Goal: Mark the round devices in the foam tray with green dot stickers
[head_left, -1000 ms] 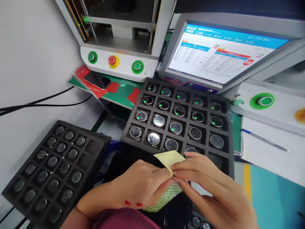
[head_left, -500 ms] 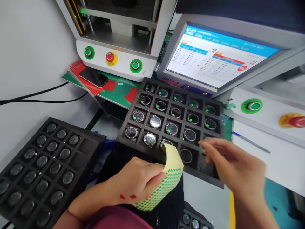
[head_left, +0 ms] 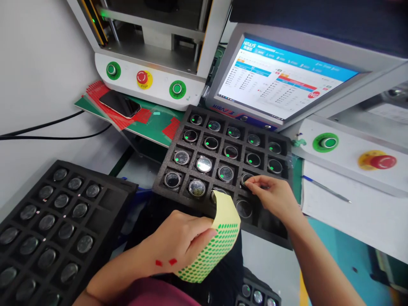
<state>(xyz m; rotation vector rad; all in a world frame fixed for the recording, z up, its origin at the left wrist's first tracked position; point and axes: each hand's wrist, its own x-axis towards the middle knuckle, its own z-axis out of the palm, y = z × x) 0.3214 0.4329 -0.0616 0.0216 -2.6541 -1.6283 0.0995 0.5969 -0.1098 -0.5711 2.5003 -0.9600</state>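
Sticker sheet (head_left: 216, 246): yellow, covered in green dots, its top corner curled; it sits near the middle of the scene, pinched in my left hand (head_left: 181, 244).
Right hand (head_left: 270, 193): my fingertips are pressed together on a round disc (head_left: 247, 178) in the foam tray (head_left: 159, 182) just beyond the sheet.
Tray discs: many far ones carry a green dot.
Second tray (head_left: 105, 216): at left, more discs.
Monitor (head_left: 280, 80): reads "HIRAYS".
Red button (head_left: 142, 77): far left, marked "STOP".

I count two black foam trays (head_left: 159, 187), one sticker sheet (head_left: 219, 242), one phone (head_left: 119, 104), three green buttons (head_left: 177, 89).
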